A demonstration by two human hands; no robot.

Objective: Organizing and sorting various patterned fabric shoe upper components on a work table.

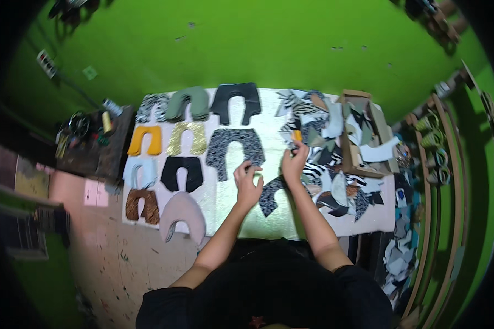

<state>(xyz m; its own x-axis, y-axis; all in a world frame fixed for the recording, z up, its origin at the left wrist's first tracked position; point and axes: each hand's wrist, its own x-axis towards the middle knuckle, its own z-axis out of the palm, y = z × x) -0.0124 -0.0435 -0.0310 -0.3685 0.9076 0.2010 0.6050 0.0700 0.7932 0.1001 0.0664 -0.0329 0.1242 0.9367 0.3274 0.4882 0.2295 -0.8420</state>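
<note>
My left hand (248,183) is open, its bent fingers apart, at the lower right leg of a grey-and-black patterned U-shaped piece (237,136). Whether it touches that piece I cannot tell. My right hand (294,163) is closed at the edge of a heap of mixed scraps (315,123). Its fingertips meet beside a small orange-and-white item (296,135); what they pinch, if anything, is too small to make out. A second patterned piece (270,200) lies between my forearms, partly hidden by the right one.
U-shaped pieces in black (236,93), green (187,101), yellow (146,140), gold, brown and pink (182,215) lie in rows on the left of the table. A cardboard box (347,160) of offcuts stands at the right. Shoes hang on a wooden rack (450,230).
</note>
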